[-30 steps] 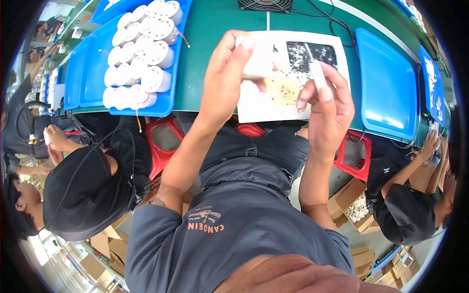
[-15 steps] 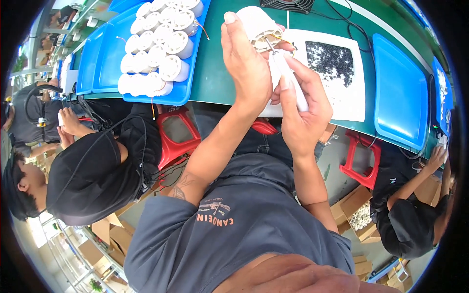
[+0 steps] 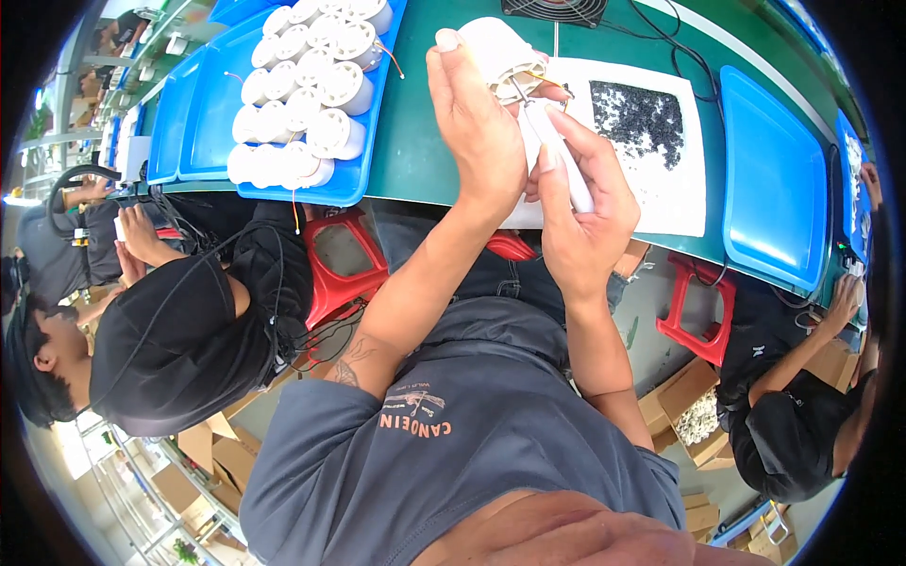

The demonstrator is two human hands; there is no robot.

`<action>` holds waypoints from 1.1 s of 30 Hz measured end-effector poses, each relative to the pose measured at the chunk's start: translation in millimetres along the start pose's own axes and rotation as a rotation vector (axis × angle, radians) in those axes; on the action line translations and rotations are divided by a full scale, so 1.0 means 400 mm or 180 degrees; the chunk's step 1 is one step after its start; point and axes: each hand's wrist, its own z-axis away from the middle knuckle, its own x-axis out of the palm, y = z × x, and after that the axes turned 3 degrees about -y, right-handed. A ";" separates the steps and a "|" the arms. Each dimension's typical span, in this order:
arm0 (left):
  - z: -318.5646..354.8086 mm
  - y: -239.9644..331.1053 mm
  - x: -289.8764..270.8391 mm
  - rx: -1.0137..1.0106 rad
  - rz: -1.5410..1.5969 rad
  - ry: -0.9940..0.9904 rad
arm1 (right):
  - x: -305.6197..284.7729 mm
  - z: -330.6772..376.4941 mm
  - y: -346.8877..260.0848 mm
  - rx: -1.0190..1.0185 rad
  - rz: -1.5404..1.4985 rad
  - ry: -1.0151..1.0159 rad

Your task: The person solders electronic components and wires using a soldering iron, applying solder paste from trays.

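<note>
My left hand (image 3: 478, 132) is wrapped round a white cylindrical plastic housing (image 3: 493, 49), holding it tilted over the green bench. Thin wires come out of the housing's ribbed open end, which faces me. In my right hand (image 3: 593, 184) is a white electric screwdriver (image 3: 562, 162), gripped between thumb and fingers. Its thin metal bit points up into the open end of the housing; the very tip is hard to make out. Beyond my right hand, a white sheet (image 3: 661, 203) lies on the bench, bearing a spread of small black screws (image 3: 638, 123).
At the left, a blue tray (image 3: 354, 184) holds several rows of white housings (image 3: 335, 134). Another blue tray (image 3: 774, 189) lies at the right. A black fan (image 3: 557, 9) with cables stands at the back. Co-workers in black (image 3: 179, 344) sit either side, by red stools (image 3: 344, 264).
My hands and the housing have shifted very slightly; both grips are the same. At the far right edge, another person's hand has come into view.
</note>
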 end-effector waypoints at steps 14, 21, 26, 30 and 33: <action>0.005 -0.009 -0.014 0.0481 -0.0704 -0.0113 | 0.012 -0.022 -0.011 -0.0253 0.0295 -0.0010; -0.016 -0.020 -0.033 0.0814 -0.0864 -0.0421 | 0.039 -0.033 -0.010 -0.0409 0.0246 0.0290; -0.033 -0.018 -0.035 0.1108 -0.0993 -0.0484 | 0.046 -0.036 -0.011 -0.0319 0.0128 0.0240; -0.057 -0.002 -0.024 0.1049 -0.1006 -0.0691 | 0.041 -0.045 -0.022 0.0086 -0.0279 0.0157; -0.160 0.024 0.004 0.0712 -0.0631 -0.0483 | 0.005 -0.082 -0.021 0.0251 -0.0234 0.0003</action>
